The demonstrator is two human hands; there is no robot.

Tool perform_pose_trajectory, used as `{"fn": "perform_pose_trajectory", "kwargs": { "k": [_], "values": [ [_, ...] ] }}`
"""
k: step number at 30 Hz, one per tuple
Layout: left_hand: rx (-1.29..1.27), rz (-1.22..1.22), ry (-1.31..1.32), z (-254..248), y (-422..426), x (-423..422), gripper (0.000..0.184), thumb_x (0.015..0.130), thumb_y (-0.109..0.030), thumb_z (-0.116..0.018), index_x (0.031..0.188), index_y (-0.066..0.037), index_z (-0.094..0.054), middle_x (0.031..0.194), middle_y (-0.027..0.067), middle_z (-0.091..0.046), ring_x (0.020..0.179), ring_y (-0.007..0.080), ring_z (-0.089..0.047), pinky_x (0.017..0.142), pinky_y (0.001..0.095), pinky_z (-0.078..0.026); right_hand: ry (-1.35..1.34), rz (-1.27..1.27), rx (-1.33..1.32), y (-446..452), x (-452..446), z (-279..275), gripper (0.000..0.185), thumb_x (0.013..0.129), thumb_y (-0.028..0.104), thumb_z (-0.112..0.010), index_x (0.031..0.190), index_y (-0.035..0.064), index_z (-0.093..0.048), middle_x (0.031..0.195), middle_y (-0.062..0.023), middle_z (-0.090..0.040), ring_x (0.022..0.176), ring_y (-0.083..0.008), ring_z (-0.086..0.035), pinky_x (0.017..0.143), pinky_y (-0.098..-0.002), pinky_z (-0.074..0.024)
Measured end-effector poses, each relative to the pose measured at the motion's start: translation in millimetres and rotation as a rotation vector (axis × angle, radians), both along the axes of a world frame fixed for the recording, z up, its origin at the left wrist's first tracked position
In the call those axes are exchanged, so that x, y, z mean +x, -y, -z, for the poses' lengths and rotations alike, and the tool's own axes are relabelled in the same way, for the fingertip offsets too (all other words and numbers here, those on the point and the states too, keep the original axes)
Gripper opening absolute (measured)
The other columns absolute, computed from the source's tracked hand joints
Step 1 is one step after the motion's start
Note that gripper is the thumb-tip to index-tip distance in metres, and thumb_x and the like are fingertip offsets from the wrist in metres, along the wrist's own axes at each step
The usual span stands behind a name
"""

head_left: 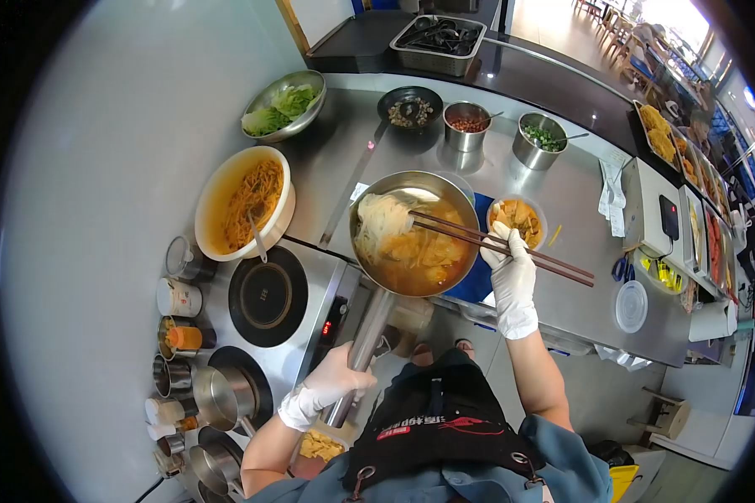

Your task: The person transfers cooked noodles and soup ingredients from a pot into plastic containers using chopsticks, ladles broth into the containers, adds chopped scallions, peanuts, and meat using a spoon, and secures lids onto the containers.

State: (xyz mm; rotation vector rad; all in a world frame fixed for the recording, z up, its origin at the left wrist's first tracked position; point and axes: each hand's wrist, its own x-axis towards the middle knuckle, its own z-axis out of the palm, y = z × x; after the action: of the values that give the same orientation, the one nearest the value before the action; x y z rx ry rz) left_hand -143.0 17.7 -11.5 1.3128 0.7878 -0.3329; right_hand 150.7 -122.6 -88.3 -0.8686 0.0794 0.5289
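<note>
Gloved in white, my left hand [334,379] is wrapped round the long metal handle [372,331] of a steel pot [464,194]. Pale noodles [383,220] lie at the left side of the pot, with broth and yellowish pieces [432,256] beside them. My right hand [512,272], also gloved, grips long brown chopsticks [554,265], whose tips touch the noodles. Just right of the pot, partly behind my right hand, stands a round container [533,220] of food in orange broth.
Left of the pot are a white tub [287,201] of shredded food, a lettuce bowl [310,113] and an induction cooker [319,289]. Behind stand a dark bowl [432,94] and steel tins [466,138] [533,155]. A scale-like machine [646,210] and a clear lid [631,306] are at right.
</note>
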Motion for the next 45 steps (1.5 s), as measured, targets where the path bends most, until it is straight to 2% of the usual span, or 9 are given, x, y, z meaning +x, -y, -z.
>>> {"fn": "perform_pose_trajectory", "kwargs": {
  "k": [5,13,15,19,25,27,35,45],
  "values": [
    [0.043,-0.028,-0.031,-3,-15,15,0.033,0.074,-0.002,-0.069,0.101,0.000,-0.051,0.070,0.0051,-0.057,0.055,0.0128,-0.055,0.052,0.0278,-0.047,-0.011,-0.039,0.020,-4,32,8,0.034,0.099,0.027,-0.048,0.111,-0.0015,-0.062,0.101,-0.0121,-0.065,0.085,-0.0211,-0.065,0.074,-0.0335,-0.0558],
    [0.101,-0.143,-0.047,-16,-33,41,0.026,0.072,0.003,-0.068,0.094,0.001,-0.054,0.069,0.0055,-0.056,0.054,0.0138,-0.055,0.049,0.0281,-0.045,0.042,-0.039,0.009,-28,79,-41,0.034,0.100,0.025,-0.046,0.109,-0.0052,-0.059,0.096,-0.0146,-0.064,0.085,-0.0250,-0.065,0.076,-0.0362,-0.0565],
    [0.128,-0.152,-0.080,-20,-38,47,0.032,0.071,0.001,-0.068,0.099,0.002,-0.053,0.065,0.0043,-0.054,0.051,0.0140,-0.054,0.050,0.0281,-0.045,0.053,-0.056,0.012,-32,90,-51,0.033,0.100,0.024,-0.046,0.110,-0.0053,-0.059,0.098,-0.0153,-0.064,0.086,-0.0251,-0.065,0.076,-0.0361,-0.0563],
    [0.145,-0.193,-0.078,-23,-45,57,0.031,0.071,0.002,-0.068,0.098,0.001,-0.053,0.066,0.0045,-0.054,0.050,0.0144,-0.053,0.048,0.0288,-0.045,0.096,-0.058,0.028,-37,107,-75,0.032,0.100,0.022,-0.045,0.110,-0.0057,-0.059,0.106,-0.0163,-0.064,0.090,-0.0234,-0.064,0.079,-0.0350,-0.0562],
    [0.196,-0.160,-0.090,-27,-58,67,0.027,0.071,0.002,-0.068,0.092,-0.001,-0.052,0.067,0.0046,-0.054,0.051,0.0146,-0.054,0.049,0.0278,-0.044,0.088,-0.037,0.093,-30,139,-80,0.033,0.100,0.020,-0.046,0.114,-0.0081,-0.055,0.109,-0.0177,-0.063,0.093,-0.0246,-0.064,0.085,-0.0370,-0.0568],
    [0.180,-0.214,-0.093,-28,-61,70,0.024,0.072,0.004,-0.068,0.088,-0.001,-0.052,0.065,0.0051,-0.053,0.051,0.0149,-0.055,0.048,0.0275,-0.045,0.080,-0.054,0.099,-21,150,-75,0.034,0.100,0.020,-0.046,0.116,-0.0083,-0.053,0.110,-0.0178,-0.063,0.093,-0.0244,-0.063,0.088,-0.0366,-0.0560],
    [0.247,-0.202,-0.119,-26,-64,81,0.026,0.072,0.005,-0.069,0.089,0.000,-0.050,0.067,0.0062,-0.054,0.052,0.0154,-0.056,0.048,0.0282,-0.047,0.054,-0.009,-0.027,16,169,-39,0.033,0.100,0.021,-0.046,0.112,-0.0065,-0.058,0.109,-0.0147,-0.064,0.091,-0.0196,-0.062,0.084,-0.0335,-0.0557],
    [0.246,-0.226,-0.157,-25,-57,99,0.024,0.073,0.005,-0.068,0.087,0.000,-0.050,0.068,0.0065,-0.054,0.052,0.0152,-0.056,0.048,0.0276,-0.046,0.160,0.057,-0.195,25,166,-7,0.029,0.098,0.019,-0.051,0.100,-0.0071,-0.063,0.097,-0.0146,-0.066,0.078,-0.0221,-0.065,0.066,-0.0329,-0.0597]
  ]
}}
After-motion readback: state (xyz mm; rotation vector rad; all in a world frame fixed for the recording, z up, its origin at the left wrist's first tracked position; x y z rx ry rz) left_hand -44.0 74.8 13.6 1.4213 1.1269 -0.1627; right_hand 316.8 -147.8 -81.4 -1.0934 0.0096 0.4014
